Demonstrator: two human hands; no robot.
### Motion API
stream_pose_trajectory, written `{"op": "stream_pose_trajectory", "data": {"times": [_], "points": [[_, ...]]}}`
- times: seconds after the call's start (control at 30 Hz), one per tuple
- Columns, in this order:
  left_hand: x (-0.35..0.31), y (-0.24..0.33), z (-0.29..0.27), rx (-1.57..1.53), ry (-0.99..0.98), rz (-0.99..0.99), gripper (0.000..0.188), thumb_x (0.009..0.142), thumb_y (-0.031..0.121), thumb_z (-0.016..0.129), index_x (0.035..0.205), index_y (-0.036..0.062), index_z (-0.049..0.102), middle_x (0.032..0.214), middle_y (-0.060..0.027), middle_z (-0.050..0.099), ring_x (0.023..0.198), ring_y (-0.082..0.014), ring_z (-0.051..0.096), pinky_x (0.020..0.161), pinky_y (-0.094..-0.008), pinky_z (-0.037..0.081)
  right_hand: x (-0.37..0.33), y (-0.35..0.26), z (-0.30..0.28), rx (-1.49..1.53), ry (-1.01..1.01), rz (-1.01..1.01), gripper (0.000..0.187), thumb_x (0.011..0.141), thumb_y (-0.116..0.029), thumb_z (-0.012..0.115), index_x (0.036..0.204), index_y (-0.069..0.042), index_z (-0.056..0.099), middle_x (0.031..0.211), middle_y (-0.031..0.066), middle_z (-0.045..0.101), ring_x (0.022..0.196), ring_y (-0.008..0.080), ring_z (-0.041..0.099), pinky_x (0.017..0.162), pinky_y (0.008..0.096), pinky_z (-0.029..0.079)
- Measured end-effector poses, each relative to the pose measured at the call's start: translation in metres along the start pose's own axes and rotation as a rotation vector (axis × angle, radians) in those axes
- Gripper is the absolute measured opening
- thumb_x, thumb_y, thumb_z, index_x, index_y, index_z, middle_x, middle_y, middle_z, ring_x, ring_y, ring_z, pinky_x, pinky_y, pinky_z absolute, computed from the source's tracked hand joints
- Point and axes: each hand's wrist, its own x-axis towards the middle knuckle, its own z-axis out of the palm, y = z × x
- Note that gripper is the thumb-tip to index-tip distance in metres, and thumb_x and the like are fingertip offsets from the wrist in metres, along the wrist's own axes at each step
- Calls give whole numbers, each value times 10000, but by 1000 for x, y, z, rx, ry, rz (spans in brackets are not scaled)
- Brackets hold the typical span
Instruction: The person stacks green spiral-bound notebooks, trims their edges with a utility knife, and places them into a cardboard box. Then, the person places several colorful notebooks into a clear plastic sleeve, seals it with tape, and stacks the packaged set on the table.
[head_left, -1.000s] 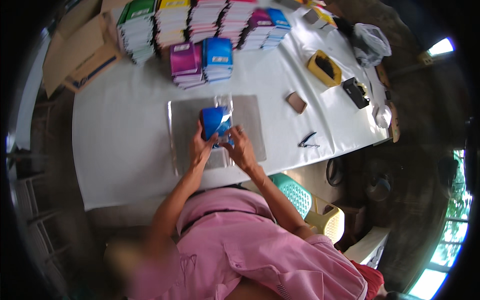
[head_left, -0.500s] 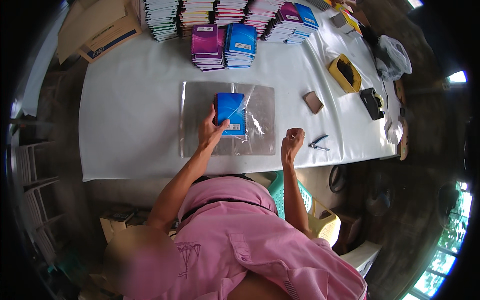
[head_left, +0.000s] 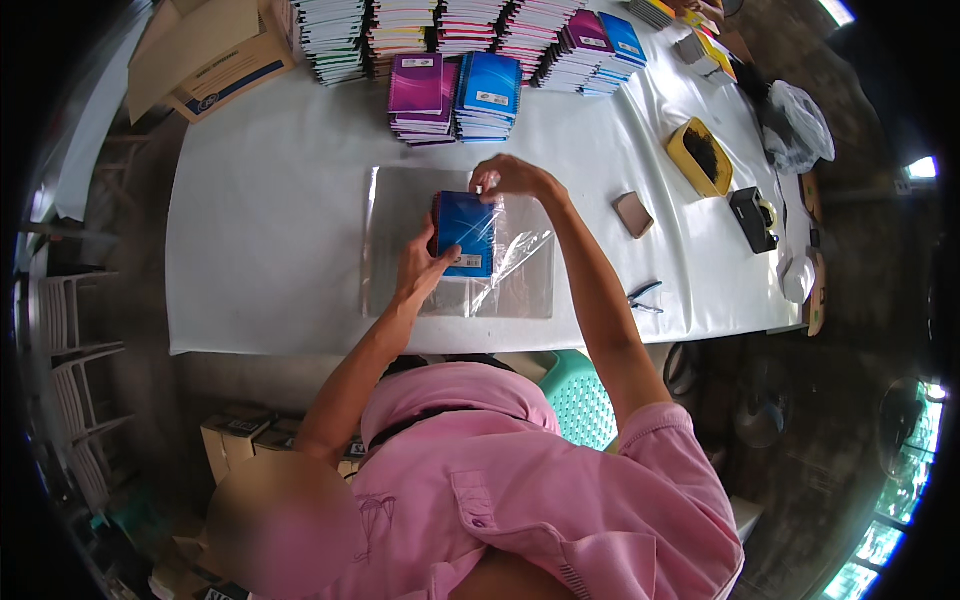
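Observation:
A blue spiral notebook (head_left: 465, 230) lies on a stack of clear plastic sheets (head_left: 400, 295) at the middle of the table. A reddish spiral shows along its left edge and a blue one along its right. My left hand (head_left: 422, 268) grips the notebook's left side, thumb across the lower cover. At the notebook's top right corner, my right hand (head_left: 505, 177) is closed in a pinch, apparently on a piece of clear plastic. Glare and the fingers partly hide what it holds.
Purple notebooks (head_left: 416, 85) and blue notebooks (head_left: 489, 85) stand in piles at the back, before taller stacks. An open cardboard box (head_left: 230, 75) sits far left. Rightward lie a brown block (head_left: 633, 215), blue-handled nippers (head_left: 646, 297), a yellow tub (head_left: 690, 170) and a black tape dispenser (head_left: 752, 220).
My right hand has moved up and left from beside the nippers to the notebook's top right corner. The plastic's glare has shifted. My left hand keeps its grip.

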Motion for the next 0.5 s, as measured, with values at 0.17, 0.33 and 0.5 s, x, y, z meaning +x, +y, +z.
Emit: {"op": "stream_pose_trajectory", "data": {"times": [0.17, 0.33, 0.5], "points": [[-2, 13, -4, 43, -25, -54, 797, 776, 199, 747, 1423, -13, 332, 962, -161, 693, 776, -202, 663, 741, -303, 515, 1, 22, 28, -109, 645, 24, 346, 712, 42, 674, 1042, -38, 611, 1079, 144, 621, 959, 308, 595, 791, 365, 487], [-7, 18, -7, -44, -10, -113, 790, 767, 200, 738, 1426, 7, 348, 903, -138, 691, 727, -146, 626, 705, -284, 504, -138, -3, 99, -91, 295, -20, 727, 647, 63, 708, 1319, -95, 480, 1405, 142, 425, 1259, 359, 438, 1025, 425, 397], [-6, 9, -3, -251, -37, -104, 776, 767, 178, 736, 1429, 24, 360, 896, -73, 682, 726, -124, 608, 722, -264, 493, -272, 43, 89, -554, 85, 433, 598, 608, 87, 639, 1178, -94, 619, 1291, 112, 561, 1202, 311, 510, 1000, 435, 402]]}}
